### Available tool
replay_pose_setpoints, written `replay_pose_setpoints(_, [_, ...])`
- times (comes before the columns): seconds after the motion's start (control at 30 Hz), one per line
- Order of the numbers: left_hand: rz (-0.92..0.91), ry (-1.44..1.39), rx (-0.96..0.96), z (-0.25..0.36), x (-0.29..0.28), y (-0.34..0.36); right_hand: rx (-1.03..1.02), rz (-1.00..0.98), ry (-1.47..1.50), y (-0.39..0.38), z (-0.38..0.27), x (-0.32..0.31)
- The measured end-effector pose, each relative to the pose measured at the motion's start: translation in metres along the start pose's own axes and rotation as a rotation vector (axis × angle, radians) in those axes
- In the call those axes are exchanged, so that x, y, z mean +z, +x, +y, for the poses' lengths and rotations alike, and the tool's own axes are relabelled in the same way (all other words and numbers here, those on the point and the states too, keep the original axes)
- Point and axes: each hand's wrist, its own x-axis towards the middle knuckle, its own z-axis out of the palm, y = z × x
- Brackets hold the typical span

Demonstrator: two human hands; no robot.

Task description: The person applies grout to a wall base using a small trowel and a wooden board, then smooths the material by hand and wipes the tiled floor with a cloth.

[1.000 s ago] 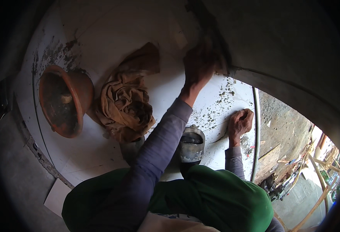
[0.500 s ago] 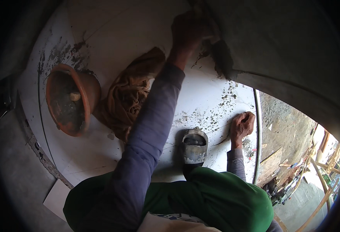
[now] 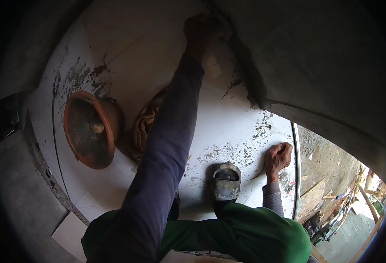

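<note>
My left hand [image 3: 204,31] reaches far forward to the foot of the grey wall. Its fingers are closed, but it is too dark to make out what they hold. A pale patch [image 3: 213,65] lies just below that hand; I cannot tell what it is. My right hand [image 3: 278,158] is a closed fist at the right edge of the white tiled floor [image 3: 219,118], with nothing visible in it. Left of my left forearm stands a tilted orange-brown bucket [image 3: 114,127] with a pale lump [image 3: 97,128] inside. A crumpled brown cloth [image 3: 144,125] is partly hidden behind the forearm.
A dark wet strip [image 3: 250,74] follows the wall base [image 3: 315,79]. Dark mortar-like spatters [image 3: 232,153] dot the tiles. My foot in a worn grey sandal [image 3: 226,183] rests near my right hand. Beyond the right edge lie rough ground and wooden sticks [image 3: 368,204].
My left hand has moved left and slightly farther forward along the wall base. My right fist stays on the floor. The view has shifted, so the bucket and sandal appear lower.
</note>
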Motion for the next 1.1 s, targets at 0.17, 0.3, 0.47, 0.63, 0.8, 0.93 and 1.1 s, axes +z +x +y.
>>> replay_pose_setpoints(0.17, [-0.293, 1.026, 0.365, -0.022, 0.006, -0.032, 0.001, -0.003, 0.004, 0.002, -0.003, -0.005])
replay_pose_setpoints(0.3, [-0.084, 0.303, -0.014, -0.029, 0.054, -0.137, 0.001, 0.031, -0.018, 0.003, 0.009, -0.003])
replay_pose_setpoints(0.47, [-0.170, 0.132, 0.020, -0.001, 0.002, -0.073, 0.019, -0.006, -0.002, 0.003, -0.001, -0.004])
replay_pose_setpoints(0.63, [-0.281, 0.930, 0.298, -0.013, -0.032, 0.034, 0.028, 0.005, -0.001, 0.004, -0.001, -0.003])
replay_pose_setpoints(0.8, [-0.314, 0.738, 0.406, -0.023, -0.013, -0.026, 0.049, -0.006, 0.007, 0.004, 0.002, -0.002])
replay_pose_setpoints(0.93, [-0.210, 0.487, -0.037, -0.006, 0.031, -0.114, 0.047, -0.007, 0.017, 0.004, 0.003, -0.003])
replay_pose_setpoints(1.1, [-0.208, 0.756, 0.023, 0.008, 0.068, -0.197, 0.025, 0.013, 0.017, 0.004, 0.006, -0.003])
